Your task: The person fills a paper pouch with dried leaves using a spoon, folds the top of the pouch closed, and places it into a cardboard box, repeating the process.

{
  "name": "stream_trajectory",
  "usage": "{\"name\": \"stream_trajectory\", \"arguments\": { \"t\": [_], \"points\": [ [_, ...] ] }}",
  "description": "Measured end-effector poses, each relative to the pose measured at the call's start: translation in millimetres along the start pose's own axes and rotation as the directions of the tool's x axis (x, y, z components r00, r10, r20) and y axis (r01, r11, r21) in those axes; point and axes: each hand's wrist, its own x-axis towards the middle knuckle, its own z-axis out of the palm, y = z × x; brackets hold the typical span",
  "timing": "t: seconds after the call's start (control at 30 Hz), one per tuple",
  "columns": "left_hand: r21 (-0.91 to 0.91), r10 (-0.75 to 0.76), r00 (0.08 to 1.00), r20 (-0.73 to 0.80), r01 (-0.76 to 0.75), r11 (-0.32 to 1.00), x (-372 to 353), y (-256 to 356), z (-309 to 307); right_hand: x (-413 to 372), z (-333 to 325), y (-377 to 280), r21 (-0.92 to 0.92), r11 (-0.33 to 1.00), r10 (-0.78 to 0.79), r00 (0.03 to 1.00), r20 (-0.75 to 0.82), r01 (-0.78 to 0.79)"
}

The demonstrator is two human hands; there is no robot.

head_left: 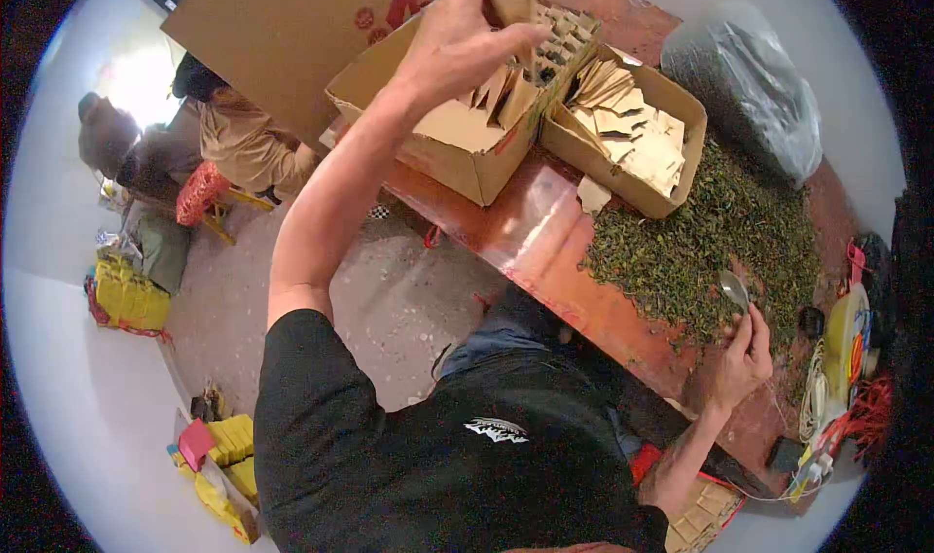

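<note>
My left hand point(462, 42) reaches up over the cardboard boxes, its fingers and thumb around a small brown cardboard box point(513, 8); the far side of the grip is hidden. Below it is an open cardboard box point(452, 162) with thin card pieces inside. Behind the hand stands a grid of small card cells point(564, 37), some with dark contents. In my right hand point(744, 360) is a clear plastic spoon point(734, 290), pinched near its handle. The spoon's bowl is above a spread pile of dried green leaves point(696, 247).
A second box point(623, 178) holds loose folded card pieces. A plastic bag point(754, 81) stands behind the leaves. Cords and small items point(837, 378) lie at the right. A seated person point(248, 135) is at the left, near yellow bundles point(131, 290). The red table point(535, 227) has a front edge.
</note>
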Motion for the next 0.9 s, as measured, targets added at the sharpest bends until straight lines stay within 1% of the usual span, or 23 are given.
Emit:
{"name": "stream_trajectory", "arguments": {
  "t": [0.07, 0.1, 0.17, 0.2, 0.23, 0.3, 0.4, 0.5, 0.53, 0.6, 0.63, 0.73, 0.8, 0.83, 0.87, 0.9],
  "points": [
    [0.134, 0.028, 1.0, -0.011, -0.026, 0.991, 0.9, -18.7, -5.0, -1.0, 0.1, 3.9, -0.008, 1.0, 0.015, 1.0, 0.006, -0.015],
    [0.224, 0.108, 0.994, -0.028, -0.099, 0.97, -0.8, -25.0, -4.4, -1.1, -0.3, 8.8, -0.011, 1.0, 0.022, 1.0, 0.008, -0.021],
    [0.345, -0.063, 0.994, 0.087, 0.029, 0.938, -6.4, -34.4, -9.2, -1.8, 1.5, 14.5, 0.006, 0.999, 0.048, 0.999, 0.017, -0.048],
    [0.427, -0.113, 0.982, 0.153, 0.038, 0.903, -7.6, -33.2, -12.4, -2.9, 3.0, 14.3, 0.025, 0.997, 0.069, 0.997, 0.023, -0.069],
    [0.445, -0.105, 0.98, 0.17, 0.019, 0.896, -7.8, -39.9, -13.6, -4.1, 4.6, 14.0, 0.043, 0.995, 0.09, 0.995, 0.029, -0.092],
    [0.477, -0.091, 0.974, 0.206, -0.019, 0.879, -8.4, -54.8, -13.4, -5.1, 6.9, 12.4, 0.039, 0.996, 0.082, 0.996, 0.025, -0.083],
    [0.552, -0.318, 0.913, 0.254, 0.133, 0.823, -5.1, -59.0, -16.9, -4.5, 9.8, 2.7, 0.043, 0.995, 0.086, 0.996, 0.019, -0.087],
    [0.536, -0.317, 0.901, 0.297, 0.117, 0.836, 0.0, -85.0, -15.3, -2.2, 9.4, 3.2, 0.047, 0.995, 0.091, 0.994, 0.054, -0.093],
    [0.518, -0.296, 0.906, 0.304, 0.104, 0.849, 1.2, -93.7, -13.2, -1.5, 8.1, 5.4, 0.047, 0.994, 0.092, 0.993, 0.072, -0.095],
    [0.481, -0.254, 0.914, 0.316, 0.077, 0.873, 2.4, -102.8, -9.4, -2.2, 11.2, 14.3, 0.099, 0.989, 0.104, 0.993, 0.054, -0.109],
    [0.486, -0.273, 0.904, 0.328, 0.087, 0.87, 3.1, -103.4, -8.5, -2.6, 12.6, 16.9, 0.125, 0.986, 0.11, 0.993, 0.045, -0.115],
    [0.512, -0.339, 0.875, 0.346, 0.126, 0.849, 5.7, -95.9, -4.8, -2.2, 10.0, 13.5, 0.074, 0.983, 0.16, 0.984, 0.074, -0.166],
    [0.543, -0.395, 0.855, 0.337, 0.166, 0.823, 7.2, -87.8, -2.2, -2.8, 11.9, 17.9, 0.107, 0.981, 0.156, 0.985, 0.069, -0.163],
    [0.537, -0.365, 0.869, 0.335, 0.142, 0.832, 8.2, -94.7, -0.7, -2.9, 12.5, 19.2, 0.124, 0.979, 0.155, 0.986, 0.065, -0.162],
    [0.53, -0.334, 0.881, 0.334, 0.118, 0.84, 9.6, -107.5, 2.0, -3.0, 12.3, 18.9, 0.108, 0.983, 0.142, 0.988, 0.067, -0.149],
    [0.524, -0.304, 0.893, 0.332, 0.093, 0.847, 10.2, -107.3, 3.7, -3.2, 11.9, 17.2, 0.092, 0.986, 0.129, 0.989, 0.07, -0.136]
  ]
}}
